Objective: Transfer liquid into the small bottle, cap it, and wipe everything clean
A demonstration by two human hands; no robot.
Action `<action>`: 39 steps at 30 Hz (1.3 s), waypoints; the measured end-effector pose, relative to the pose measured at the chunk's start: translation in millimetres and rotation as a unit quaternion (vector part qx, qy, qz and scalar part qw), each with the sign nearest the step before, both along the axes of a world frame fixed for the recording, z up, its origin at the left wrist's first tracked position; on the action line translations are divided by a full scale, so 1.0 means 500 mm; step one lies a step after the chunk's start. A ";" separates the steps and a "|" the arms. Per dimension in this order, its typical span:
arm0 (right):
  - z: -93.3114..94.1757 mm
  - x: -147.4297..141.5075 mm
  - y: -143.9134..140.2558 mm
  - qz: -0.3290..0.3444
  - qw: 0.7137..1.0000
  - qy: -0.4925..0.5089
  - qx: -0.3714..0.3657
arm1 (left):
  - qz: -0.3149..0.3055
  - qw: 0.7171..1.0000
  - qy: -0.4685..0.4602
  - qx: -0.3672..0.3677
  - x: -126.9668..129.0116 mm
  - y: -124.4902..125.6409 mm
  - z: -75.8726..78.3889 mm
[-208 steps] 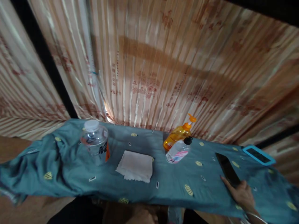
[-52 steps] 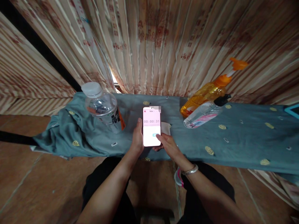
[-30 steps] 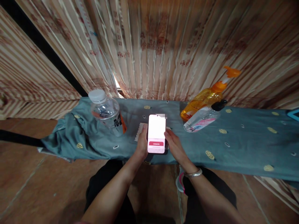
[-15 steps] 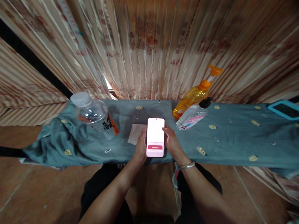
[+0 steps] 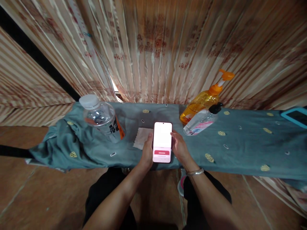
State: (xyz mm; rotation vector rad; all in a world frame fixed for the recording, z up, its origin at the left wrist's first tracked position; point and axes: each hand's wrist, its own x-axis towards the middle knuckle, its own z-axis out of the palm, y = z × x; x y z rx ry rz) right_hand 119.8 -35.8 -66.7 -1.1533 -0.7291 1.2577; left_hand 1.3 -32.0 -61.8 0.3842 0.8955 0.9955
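Note:
A smartphone with a bright white screen and a red bar near its bottom is held upright over the front edge of the cloth-covered table. My left hand grips its left side, thumb along the edge. My right hand holds its right side, a metal bangle on that wrist. A folded white cloth lies on the table just behind the phone, partly hidden by it.
A clear water bottle with a white cap stands at the left. An orange pump bottle and a clear bottle with a black cap lean at the right. A blue-framed device lies far right. A striped curtain hangs behind.
The phone, which lay on the table under my right hand, is now held in both hands. Its screen changed from a timer to a white page with a red bar. The view shifted slightly.

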 end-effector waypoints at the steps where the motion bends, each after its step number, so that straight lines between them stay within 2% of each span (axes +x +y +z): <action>1: 0.002 0.000 0.000 0.002 1.000 -0.001 0.000 | 0.004 1.000 0.005 0.005 -0.001 0.000 0.002; 7: 0.007 0.003 -0.002 0.011 1.000 -0.006 0.005 | 0.010 0.999 0.035 0.018 -0.004 -0.002 0.010; 13: -0.002 0.001 -0.001 0.015 1.000 0.008 0.000 | 0.016 1.000 0.014 0.010 -0.003 0.000 0.018; 18: -0.003 0.001 -0.011 0.067 0.997 0.033 -0.026 | 0.045 0.999 -0.006 -0.014 -0.011 0.014 0.042; 23: -0.010 -0.003 -0.028 0.117 0.992 0.037 -0.041 | 0.063 0.998 -0.021 0.001 -0.023 0.029 0.057; 31: -0.034 -0.009 -0.037 0.137 0.990 -0.004 -0.009 | 0.061 0.998 0.005 0.022 -0.030 0.031 0.039; 39: -0.031 -0.008 -0.030 0.144 0.988 -0.058 0.011 | 0.058 0.997 0.016 0.038 -0.032 0.032 0.027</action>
